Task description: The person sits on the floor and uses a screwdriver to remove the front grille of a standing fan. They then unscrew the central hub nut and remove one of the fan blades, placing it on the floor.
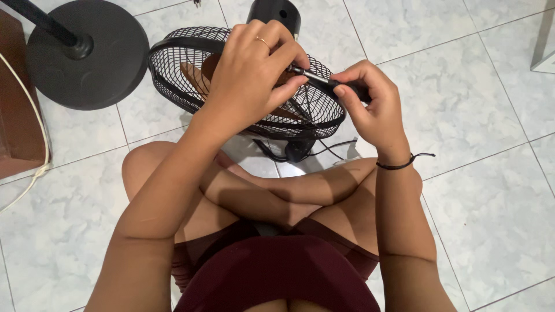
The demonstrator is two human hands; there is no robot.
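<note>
Screwdriver, slim, black-handled with a metal shaft (324, 79): we hold it over the black wire-cage fan head (173, 69) lying on the pale marbled floor tiles (480, 104). Our left hand (248, 75) pinches the shaft near its tip; our right hand (370, 104) is curled tight around the handle. Risk, as we judge it: the tip slipping through the grille onto the brown blades (193, 75) if the pinch loosens. Black round stand base (98, 63) nearby.

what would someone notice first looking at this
Two hands meet over a black wire fan cage lying on the pale tiled floor at top centre: the left hand pinches the metal tip of a screwdriver, while the right hand grips its black handle. At top left stands a round black fan base with its pole, and the person's crossed legs fill the lower middle.
</note>
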